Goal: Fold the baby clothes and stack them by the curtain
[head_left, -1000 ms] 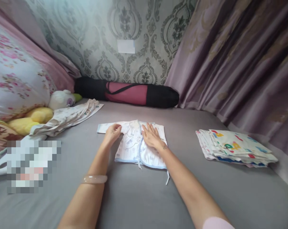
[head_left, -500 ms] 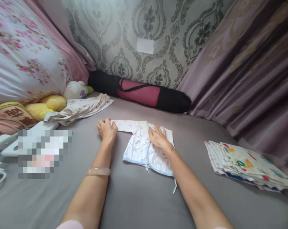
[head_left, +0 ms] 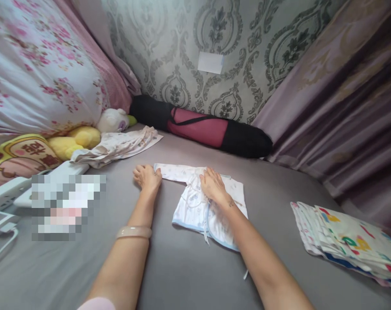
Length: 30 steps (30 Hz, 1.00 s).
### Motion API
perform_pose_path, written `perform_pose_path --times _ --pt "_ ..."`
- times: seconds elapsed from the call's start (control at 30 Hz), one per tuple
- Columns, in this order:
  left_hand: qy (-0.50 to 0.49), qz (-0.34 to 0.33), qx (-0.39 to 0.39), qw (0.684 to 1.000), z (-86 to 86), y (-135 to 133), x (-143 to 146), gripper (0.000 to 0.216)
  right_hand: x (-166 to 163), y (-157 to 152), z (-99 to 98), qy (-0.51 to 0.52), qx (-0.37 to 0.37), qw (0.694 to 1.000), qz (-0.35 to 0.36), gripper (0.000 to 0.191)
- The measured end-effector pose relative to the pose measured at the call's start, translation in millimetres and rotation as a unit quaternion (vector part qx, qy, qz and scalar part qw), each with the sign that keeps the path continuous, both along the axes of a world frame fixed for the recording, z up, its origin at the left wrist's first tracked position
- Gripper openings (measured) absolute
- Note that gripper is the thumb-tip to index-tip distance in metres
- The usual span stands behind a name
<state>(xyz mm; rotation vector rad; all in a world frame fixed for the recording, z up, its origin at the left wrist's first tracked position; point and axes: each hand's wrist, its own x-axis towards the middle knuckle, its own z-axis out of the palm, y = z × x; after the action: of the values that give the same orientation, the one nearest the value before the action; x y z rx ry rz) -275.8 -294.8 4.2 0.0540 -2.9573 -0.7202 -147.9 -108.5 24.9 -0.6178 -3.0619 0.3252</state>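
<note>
A small white baby shirt (head_left: 190, 204) with a faint print, pale blue trim and thin tie strings lies spread on the grey bed sheet (head_left: 182, 275). One sleeve stretches out to the left. My left hand (head_left: 147, 177), fingers curled closed, pinches the cuff of that sleeve. Across the shirt's upper chest, just below the collar, my right hand (head_left: 213, 184) rests flat with fingers extended. My right hand and forearm cover part of the shirt's front.
A stack of folded printed cloths (head_left: 350, 241) lies at right. On the left are a crumpled light garment (head_left: 117, 148), plush toys (head_left: 85, 137), a power strip (head_left: 7, 193) and a blurred-out item (head_left: 69, 206). A long black-and-maroon bag (head_left: 198, 128) lies along the wall.
My view has turned slightly left, so the scene sits further right. My right hand has slid leftward over the shirt, nearer the collar. My left hand stays at the cuff.
</note>
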Motion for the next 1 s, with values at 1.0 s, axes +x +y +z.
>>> perform_pose_path --times 1.0 --pt "-0.173 -0.212 0.686 0.674 43.7 63.1 40.7 0.032 16.7 19.7 15.2 0.225 -0.593 0.733 -0.245 0.028"
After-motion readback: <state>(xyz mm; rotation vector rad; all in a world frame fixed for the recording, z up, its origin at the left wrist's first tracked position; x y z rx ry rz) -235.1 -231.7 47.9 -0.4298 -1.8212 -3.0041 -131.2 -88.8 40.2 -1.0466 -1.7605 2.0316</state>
